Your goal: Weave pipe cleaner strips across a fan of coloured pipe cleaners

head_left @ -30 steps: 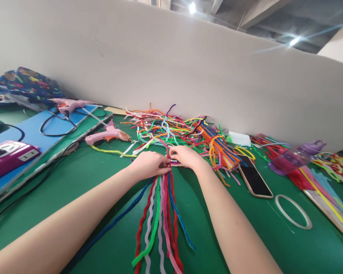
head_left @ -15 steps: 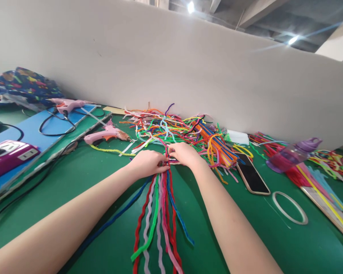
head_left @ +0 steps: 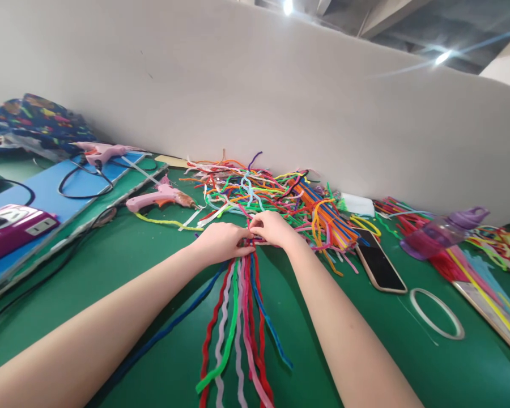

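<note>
A bundle of pipe cleaners [head_left: 239, 317] in red, pale lilac, green, pink and blue fans out across the green table towards me. At its far end my left hand [head_left: 224, 241] is closed around the gathered stems, fingers bent over them. Right beside it, my right hand [head_left: 270, 229] pinches at the top of the same bundle, thumb and forefinger together. The fingertips of both hands nearly touch and hide where the stems meet. Just beyond the hands lies a loose heap of many-coloured pipe cleaners [head_left: 238, 187].
Left of the heap lies a pink glue gun [head_left: 159, 197]; a second glue gun [head_left: 102, 152] rests on a blue board [head_left: 46, 192] near a purple power strip [head_left: 19, 232]. On the right are a phone [head_left: 381, 266], a tape ring [head_left: 437, 313] and a purple bottle [head_left: 444, 232].
The view has shifted slightly, so things on the right sit a little further right. Both hands keep their hold on the bundle, with only slight finger movement.
</note>
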`<state>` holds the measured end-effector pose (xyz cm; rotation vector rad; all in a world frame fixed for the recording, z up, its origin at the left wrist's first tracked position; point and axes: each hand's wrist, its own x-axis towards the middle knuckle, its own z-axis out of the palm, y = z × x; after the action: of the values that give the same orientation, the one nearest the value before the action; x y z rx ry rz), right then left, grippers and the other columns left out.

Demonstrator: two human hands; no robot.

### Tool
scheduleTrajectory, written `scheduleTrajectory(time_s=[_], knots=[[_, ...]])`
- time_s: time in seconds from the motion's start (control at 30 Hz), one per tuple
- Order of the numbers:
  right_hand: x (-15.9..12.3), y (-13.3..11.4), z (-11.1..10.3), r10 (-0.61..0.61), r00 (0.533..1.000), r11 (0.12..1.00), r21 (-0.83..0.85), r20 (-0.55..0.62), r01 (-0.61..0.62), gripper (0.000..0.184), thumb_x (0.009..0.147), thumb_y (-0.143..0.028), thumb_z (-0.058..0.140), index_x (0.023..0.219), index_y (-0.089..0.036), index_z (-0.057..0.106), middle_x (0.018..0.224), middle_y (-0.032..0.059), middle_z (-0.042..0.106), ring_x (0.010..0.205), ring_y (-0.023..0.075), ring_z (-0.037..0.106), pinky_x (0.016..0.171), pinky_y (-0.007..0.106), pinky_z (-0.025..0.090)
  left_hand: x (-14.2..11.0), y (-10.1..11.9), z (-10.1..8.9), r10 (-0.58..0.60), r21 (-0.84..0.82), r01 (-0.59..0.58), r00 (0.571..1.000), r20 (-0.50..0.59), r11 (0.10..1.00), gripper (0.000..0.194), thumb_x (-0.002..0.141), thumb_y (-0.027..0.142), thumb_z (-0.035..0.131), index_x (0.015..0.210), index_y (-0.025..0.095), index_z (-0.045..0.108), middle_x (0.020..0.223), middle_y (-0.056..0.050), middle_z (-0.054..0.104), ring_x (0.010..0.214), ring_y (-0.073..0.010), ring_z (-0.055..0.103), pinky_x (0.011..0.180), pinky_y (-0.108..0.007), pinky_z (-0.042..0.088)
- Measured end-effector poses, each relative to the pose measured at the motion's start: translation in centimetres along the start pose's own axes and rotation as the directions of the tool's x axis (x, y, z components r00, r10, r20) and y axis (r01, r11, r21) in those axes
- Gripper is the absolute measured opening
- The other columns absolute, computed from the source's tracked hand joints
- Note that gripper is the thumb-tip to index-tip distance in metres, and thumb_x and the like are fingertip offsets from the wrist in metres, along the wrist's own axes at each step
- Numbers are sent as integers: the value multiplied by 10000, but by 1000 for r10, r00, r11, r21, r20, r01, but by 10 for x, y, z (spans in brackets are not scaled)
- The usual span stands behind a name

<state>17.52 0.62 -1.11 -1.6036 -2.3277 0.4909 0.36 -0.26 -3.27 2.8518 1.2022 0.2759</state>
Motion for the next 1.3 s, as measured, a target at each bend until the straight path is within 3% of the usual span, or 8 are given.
scheduleTrajectory(time_s=[0.27, 0.6, 0.83, 1.0, 1.13, 1.3], knots=[[0, -4, 1, -23, 999, 989, -148, 27, 27, 166, 862, -150, 535, 748, -155, 656, 866, 60, 698, 757, 140, 606, 640, 217, 375, -1, -2, 1, -9, -87, 9, 1000, -2, 996, 318, 834, 513, 509, 1018, 314, 676, 726, 20, 691, 682, -183, 640, 536, -250, 332], [5, 2, 11, -10, 1000, 979, -202, -2, 10, 155, 876, -163, 519, 813, -144, 659, 932, 109, 692, 856, 179, 627, 704, 237, 395, 0, 0, 1, -7, -88, 7, 1000, 8, 996, 348, 846, 502, 483, 1032, 284, 680, 742, -4, 704, 692, -184, 647, 543, -246, 354], [4, 4, 5, 48, 995, 995, -81, -92, -56, 146, 870, -194, 536, 822, -168, 671, 865, 48, 710, 792, 140, 635, 698, 216, 425, -1, -4, -7, 7, -156, -5, 1000, 11, 988, 351, 871, 456, 445, 1063, 284, 684, 730, 1, 698, 627, -158, 611, 558, -239, 368], [4, 6, -9, 73, 957, 980, 198, -280, -17, 128, 847, -229, 567, 856, -156, 672, 870, 28, 710, 807, 131, 628, 754, 231, 445, 3, -18, -15, -193, -215, 176, 979, -61, 960, 315, 849, 372, 437, 785, 206, 697, 635, 7, 659, 562, -137, 559, 554, -243, 368], [2, 3, -10, 34, 977, 973, 229, -208, 15, 114, 822, -212, 598, 832, -151, 694, 830, 30, 711, 775, 127, 631, 721, 225, 451, 4, -27, -13, -221, -198, 213, 975, -17, 957, 236, 797, 363, 515, 833, 230, 705, 692, 9, 693, 611, -151, 600, 562, -243, 381], [2, 1, 5, -12, 998, 985, 172, -54, 21, 142, 815, -209, 619, 912, -187, 720, 789, 4, 703, 658, 104, 609, 625, 206, 439, 2, -27, -10, -199, -183, 198, 980, 14, 963, 272, 806, 425, 530, 932, 269, 714, 701, 7, 701, 622, -161, 616, 552, -240, 387]])
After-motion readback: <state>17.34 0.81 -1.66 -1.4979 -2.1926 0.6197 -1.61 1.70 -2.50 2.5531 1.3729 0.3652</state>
